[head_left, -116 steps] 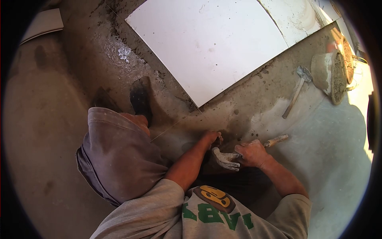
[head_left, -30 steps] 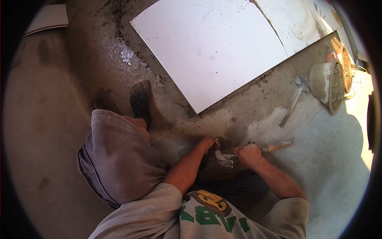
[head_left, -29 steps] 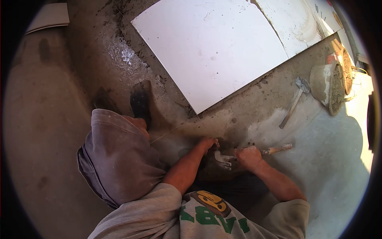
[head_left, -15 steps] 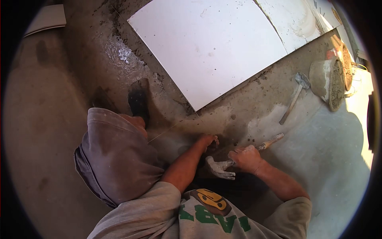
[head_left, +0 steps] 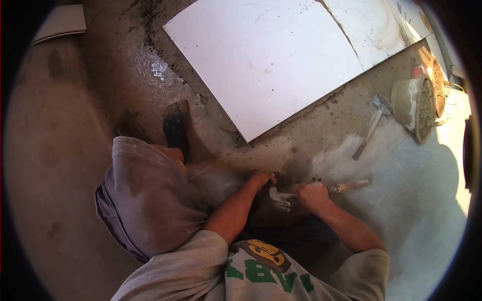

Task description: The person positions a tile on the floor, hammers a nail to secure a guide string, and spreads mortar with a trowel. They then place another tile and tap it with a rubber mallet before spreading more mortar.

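Observation:
My right hand (head_left: 312, 196) is wrapped round the handle of a claw hammer (head_left: 279, 197), gripping it close to the head. The mortar-smeared head points left and its worn handle sticks out to the right. Just left of the hammer head, my left hand (head_left: 262, 179) is low over the floor with its fingers pinched together. Whatever they hold is too small to make out. A thin string (head_left: 208, 166) runs across the floor past my left hand towards the corner of a large white tile (head_left: 261, 65).
A mallet (head_left: 372, 125) lies on the floor at right, beside a mortar-crusted bucket (head_left: 409, 105). My bent knee (head_left: 150, 200) and dark boot (head_left: 175, 125) are at left. Wet mortar (head_left: 158, 70) spreads along the tile's left edge. More white tiles (head_left: 63, 22) lie at upper left.
The hammer head has risen up the frame, close to my left hand, and the handle now lies more level. My left hand has stayed nearly in place.

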Available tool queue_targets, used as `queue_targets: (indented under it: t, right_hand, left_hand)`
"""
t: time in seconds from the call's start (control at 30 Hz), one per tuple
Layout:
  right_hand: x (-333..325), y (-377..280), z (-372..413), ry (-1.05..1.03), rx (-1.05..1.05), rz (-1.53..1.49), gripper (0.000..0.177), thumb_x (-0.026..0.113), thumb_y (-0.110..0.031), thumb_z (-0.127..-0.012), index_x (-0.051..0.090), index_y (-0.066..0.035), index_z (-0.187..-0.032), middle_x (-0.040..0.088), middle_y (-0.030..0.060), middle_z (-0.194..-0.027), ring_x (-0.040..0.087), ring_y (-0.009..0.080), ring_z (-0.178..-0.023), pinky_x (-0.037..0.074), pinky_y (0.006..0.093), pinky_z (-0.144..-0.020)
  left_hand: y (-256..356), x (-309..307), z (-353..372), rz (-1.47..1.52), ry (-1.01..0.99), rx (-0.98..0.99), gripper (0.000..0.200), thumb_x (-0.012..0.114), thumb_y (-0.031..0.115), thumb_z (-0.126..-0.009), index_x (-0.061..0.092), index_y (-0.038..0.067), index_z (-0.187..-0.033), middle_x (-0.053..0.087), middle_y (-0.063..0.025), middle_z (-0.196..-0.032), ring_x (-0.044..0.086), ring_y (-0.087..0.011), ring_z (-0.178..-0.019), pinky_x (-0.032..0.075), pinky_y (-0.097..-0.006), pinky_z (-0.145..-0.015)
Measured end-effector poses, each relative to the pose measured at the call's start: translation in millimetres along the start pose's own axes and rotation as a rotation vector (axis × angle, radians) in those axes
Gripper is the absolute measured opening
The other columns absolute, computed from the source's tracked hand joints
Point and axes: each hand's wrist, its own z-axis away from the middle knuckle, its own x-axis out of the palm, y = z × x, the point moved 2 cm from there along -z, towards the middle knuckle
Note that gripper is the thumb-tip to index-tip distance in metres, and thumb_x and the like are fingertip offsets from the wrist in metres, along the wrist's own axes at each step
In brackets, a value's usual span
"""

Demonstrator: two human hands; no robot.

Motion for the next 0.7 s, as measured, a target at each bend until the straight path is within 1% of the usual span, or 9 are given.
queue_targets:
  t: [0.07, 0.1, 0.17, 0.23, 0.37, 0.47, 0.57, 0.63, 0.7]
  right_hand:
    - [-7, -2, 4, 0.061, -0.003, -0.011, 0.008, 0.058, -0.019, -0.072, 0.058, -0.012, -0.073, 0.062, 0.0075, -0.067, 0.064, 0.0239, -0.057, 0.051, 0.0372, -0.050]
    - [-23, -8, 3, 0.092, -0.083, -0.054, 0.008, 0.058, -0.019, -0.072, 0.058, -0.011, -0.073, 0.062, 0.0071, -0.066, 0.064, 0.0239, -0.057, 0.051, 0.0370, -0.050]
    - [-30, -13, 2, 0.135, -0.164, -0.095, 0.008, 0.058, -0.019, -0.072, 0.058, -0.011, -0.073, 0.061, 0.0066, -0.064, 0.064, 0.0240, -0.057, 0.051, 0.0368, -0.050]
    - [-20, -13, 2, 0.103, -0.193, -0.056, 0.008, 0.059, -0.018, -0.072, 0.057, -0.011, -0.073, 0.061, 0.0068, -0.066, 0.065, 0.0239, -0.060, 0.052, 0.0361, -0.052]
    - [-2, 6, 0, 0.043, 0.013, 0.032, 0.007, 0.059, -0.019, -0.072, 0.057, -0.013, -0.072, 0.060, 0.0054, -0.066, 0.064, 0.0236, -0.060, 0.052, 0.0354, -0.052]
    - [-29, -9, 5, 0.103, -0.085, -0.059, 0.006, 0.059, -0.018, -0.072, 0.058, -0.013, -0.074, 0.061, 0.0064, -0.067, 0.065, 0.0243, -0.062, 0.052, 0.0357, -0.052]
    - [-25, -8, 2, 0.188, -0.248, -0.073, 0.008, 0.060, -0.018, -0.070, 0.057, -0.013, -0.075, 0.060, 0.0047, -0.066, 0.064, 0.0230, -0.060, 0.050, 0.0369, -0.050]
    - [7, 9, -3, 0.039, 0.019, -0.008, 0.009, 0.060, -0.018, -0.069, 0.057, -0.013, -0.076, 0.061, 0.0054, -0.068, 0.064, 0.0238, -0.060, 0.051, 0.0370, -0.051]
    - [-16, 2, -7, 0.041, -0.014, -0.005, 0.008, 0.059, -0.019, -0.071, 0.058, -0.012, -0.075, 0.062, 0.0066, -0.068, 0.065, 0.0239, -0.062, 0.051, 0.0367, -0.052]
  left_hand:
    - [-5, -1, -3, -0.142, -0.002, -0.004, 0.023, 0.058, 0.025, -0.087, 0.069, 0.007, -0.080, 0.067, -0.0065, -0.083, 0.060, -0.0204, -0.069, 0.049, -0.0384, -0.061]
    - [-6, 3, 1, -0.149, -0.009, -0.010, 0.023, 0.058, 0.025, -0.087, 0.069, 0.007, -0.080, 0.067, -0.0065, -0.083, 0.060, -0.0204, -0.069, 0.049, -0.0384, -0.061]
    - [-3, 4, 10, 0.167, 0.016, -0.065, 0.026, 0.058, 0.024, -0.087, 0.071, 0.006, -0.074, 0.066, -0.0071, -0.081, 0.058, -0.0216, -0.069, 0.047, -0.0385, -0.064]
    - [-10, -4, -11, 0.059, 0.029, -0.039, 0.024, 0.058, 0.024, -0.087, 0.070, 0.007, -0.075, 0.066, -0.0069, -0.080, 0.059, -0.0211, -0.070, 0.048, -0.0387, -0.063]
    - [7, 1, 17, -0.096, -0.024, 0.044, 0.021, 0.057, 0.024, -0.088, 0.067, 0.007, -0.080, 0.066, -0.0062, -0.078, 0.060, -0.0196, -0.071, 0.050, -0.0377, -0.062]
    - [7, 4, 23, 0.091, 0.015, -0.084, 0.020, 0.057, 0.024, -0.088, 0.066, 0.006, -0.082, 0.066, -0.0063, -0.078, 0.061, -0.0193, -0.071, 0.050, -0.0381, -0.061]
    - [7, 6, 22, 0.091, 0.052, -0.049, 0.020, 0.058, 0.023, -0.088, 0.066, 0.005, -0.083, 0.065, -0.0071, -0.077, 0.061, -0.0198, -0.070, 0.050, -0.0377, -0.060]
    - [-7, 0, 5, 0.057, -0.008, -0.003, 0.019, 0.058, 0.023, -0.088, 0.065, 0.006, -0.084, 0.065, -0.0068, -0.077, 0.061, -0.0198, -0.071, 0.051, -0.0387, -0.058]
    - [-7, -2, -2, 0.033, -0.060, 0.044, 0.018, 0.058, 0.023, -0.088, 0.065, 0.007, -0.085, 0.066, -0.0065, -0.078, 0.062, -0.0198, -0.071, 0.051, -0.0398, -0.057]
